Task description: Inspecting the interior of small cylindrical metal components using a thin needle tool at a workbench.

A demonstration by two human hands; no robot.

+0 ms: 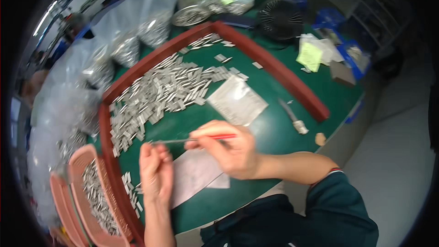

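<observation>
My left hand [156,171] is closed in a pinch, its fingertips around something small that I cannot make out. In my right hand [233,155] is a thin metal tool with a red handle [222,136]. The tool's slim shaft points left and its tip reaches the left fingertips. Beyond both hands lies a wide heap of small flat grey metal pieces [160,87] on the green table [260,169]. White paper sheets [194,174] lie beneath the hands. A clear bag with a pale sheet [238,100] rests just past the right hand.
Dark red bars [274,68] border the work area. At the left, a pink basket [82,155] holds more metal pieces. Filled clear bags [155,23] line the far left. To the right are a white-ended blade tool [295,120], a black fan [280,18] and yellow notes [309,57].
</observation>
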